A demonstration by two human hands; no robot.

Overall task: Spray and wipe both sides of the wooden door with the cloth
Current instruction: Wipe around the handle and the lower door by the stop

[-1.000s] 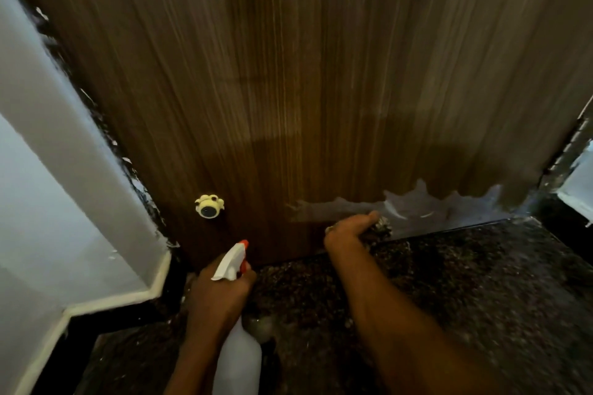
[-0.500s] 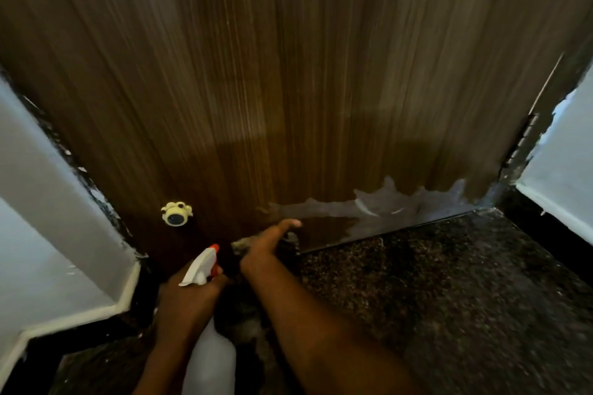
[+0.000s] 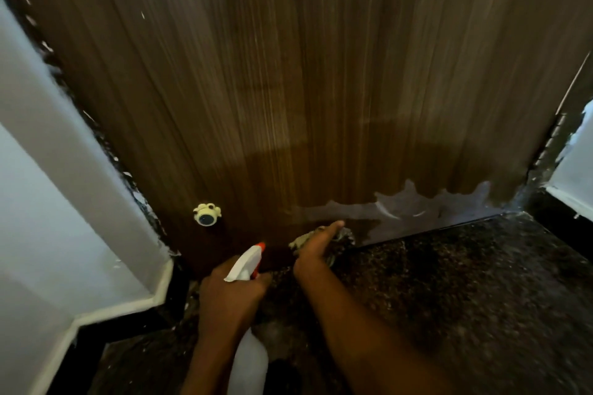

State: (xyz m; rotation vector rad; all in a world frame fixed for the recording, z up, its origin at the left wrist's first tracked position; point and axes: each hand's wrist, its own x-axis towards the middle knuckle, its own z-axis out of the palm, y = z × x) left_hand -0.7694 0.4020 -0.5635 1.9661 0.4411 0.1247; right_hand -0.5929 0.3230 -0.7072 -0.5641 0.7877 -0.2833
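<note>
**Cloth at the foot of the door, bottle in the other hand**

The door (image 3: pixel 321 74) fills most of the view, dark brown with a fine vertical grain, standing over a dark speckled floor (image 3: pixel 465 282). Along its bottom edge on the right runs a pale grey patch (image 3: pixel 417 210) with a ragged, wavy upper border.

The right hand (image 3: pixel 316 250) reaches to the base of the door, just left of that patch. It presses a crumpled cloth (image 3: pixel 340 236) against the wood where the door meets the floor. The index finger lies stretched out toward the patch, the other fingers curled over the cloth. Only bits of the cloth show around the hand, light and mottled; its full shape cannot be told.

The left hand (image 3: pixel 231 295) is wrapped around the neck of a white spray bottle (image 3: pixel 248 359), just left of the right hand and nearer the camera. The bottle's white head with its orange nozzle (image 3: pixel 260 246) points up toward the door; the body hangs below the fist.

On the door, low and left of both hands, sits a small cream-coloured round stopper (image 3: pixel 207 214) with a dark centre. At the far left a white wall (image 3: pixel 48 186) with a white skirting meets the door frame. At the right edge a hinge (image 3: pixel 558 128) shows beside another strip of white wall.
</note>
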